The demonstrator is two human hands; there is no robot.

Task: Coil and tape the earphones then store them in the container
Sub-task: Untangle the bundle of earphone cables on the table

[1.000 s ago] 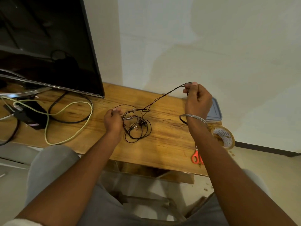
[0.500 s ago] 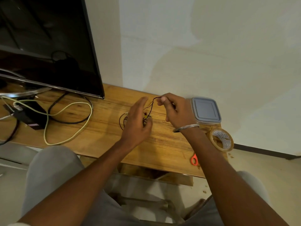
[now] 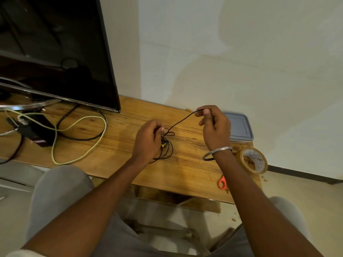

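**Operator:** Head view, the only one I have. My left hand (image 3: 148, 140) is closed on the gathered loops of the earphones (image 3: 167, 145), pinning the bundle just above the wooden table (image 3: 185, 164) so the turns cannot spring apart.

**Observer:** And the right?

**Operator:** My right hand (image 3: 213, 127) is pinched shut on the free strand, held up and away to the right. That keeps the black cord taut between the two hands, so I judge the next turn will lie neatly on the coil.

**Observer:** How far along are you?

**Operator:** Coiling, I reckon. Loops hang below my left fingers, and one length is left out. No tape on it yet.

**Observer:** Where is the rest of the kit?

**Operator:** All on my right, within reach: the tape roll (image 3: 254, 160) at the table's corner, the orange-handled scissors (image 3: 222, 183) near the front edge, partly hidden by my forearm, and the container (image 3: 239, 127) behind my right hand, its grey lid on.
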